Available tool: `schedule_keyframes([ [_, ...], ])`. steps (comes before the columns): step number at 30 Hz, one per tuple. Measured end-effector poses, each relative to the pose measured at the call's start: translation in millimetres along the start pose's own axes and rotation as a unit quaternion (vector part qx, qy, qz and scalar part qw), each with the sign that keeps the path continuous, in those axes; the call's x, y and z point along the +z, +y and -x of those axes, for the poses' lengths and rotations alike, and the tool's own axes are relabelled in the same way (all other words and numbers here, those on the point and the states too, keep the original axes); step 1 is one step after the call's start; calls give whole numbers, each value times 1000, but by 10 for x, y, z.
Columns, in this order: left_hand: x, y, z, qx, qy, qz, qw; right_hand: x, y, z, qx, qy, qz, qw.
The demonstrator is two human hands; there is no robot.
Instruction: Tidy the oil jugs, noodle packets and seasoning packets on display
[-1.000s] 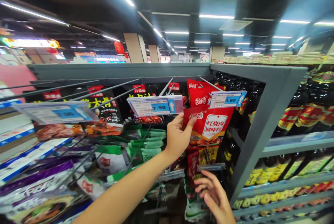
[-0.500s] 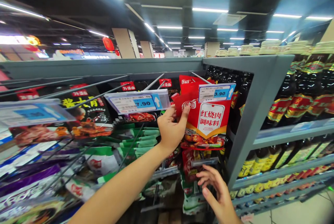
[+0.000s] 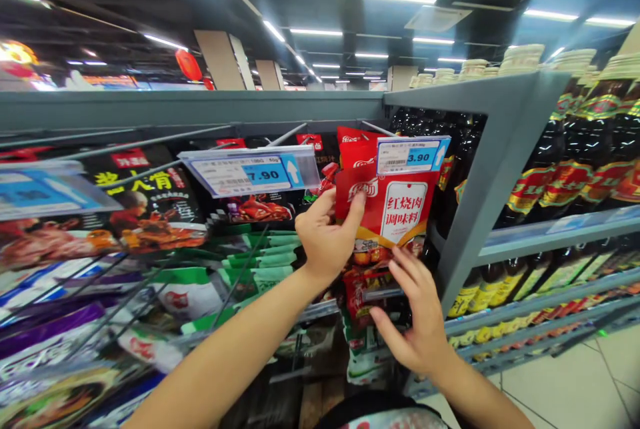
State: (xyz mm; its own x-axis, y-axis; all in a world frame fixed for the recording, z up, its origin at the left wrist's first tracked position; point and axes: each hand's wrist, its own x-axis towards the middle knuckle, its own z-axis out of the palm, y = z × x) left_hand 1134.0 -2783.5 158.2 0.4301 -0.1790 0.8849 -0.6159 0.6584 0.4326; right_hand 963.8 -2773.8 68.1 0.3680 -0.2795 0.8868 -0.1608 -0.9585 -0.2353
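Note:
A red seasoning packet (image 3: 370,216) with a white label hangs at the front of a hook, behind a price tag (image 3: 413,155) reading 3.90. My left hand (image 3: 330,232) pinches the packet's left edge, thumb on its front face. My right hand (image 3: 410,306) is at the packet's lower edge, fingers apart and fingertips over its bottom; whether they touch it I cannot tell. More red packets (image 3: 350,139) show just behind it on the same hook. Below, a smaller dark red packet (image 3: 357,292) is partly covered by my right hand.
Black sauce packets (image 3: 150,199) hang on hooks to the left, with another price tag (image 3: 250,172) sticking out. Green and white bags (image 3: 187,292) lie lower down. A grey shelf frame (image 3: 493,176) stands at right, beside dark sauce bottles (image 3: 580,149).
My right hand has risen from below to the packet's bottom edge. My left hand keeps its hold on the packet's left side. The view has shifted slightly.

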Motion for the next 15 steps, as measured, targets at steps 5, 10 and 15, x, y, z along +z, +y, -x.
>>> schedule_keyframes([
  [5,93,60,-152,-31,-11,42,999,16,-75,-293,43,6,45,998],
  [10,102,106,-213,-29,-30,38,998,143,-52,-296,81,-14,78,994],
  [15,109,140,-175,-49,-82,43,995,177,12,-522,104,-13,127,986],
])
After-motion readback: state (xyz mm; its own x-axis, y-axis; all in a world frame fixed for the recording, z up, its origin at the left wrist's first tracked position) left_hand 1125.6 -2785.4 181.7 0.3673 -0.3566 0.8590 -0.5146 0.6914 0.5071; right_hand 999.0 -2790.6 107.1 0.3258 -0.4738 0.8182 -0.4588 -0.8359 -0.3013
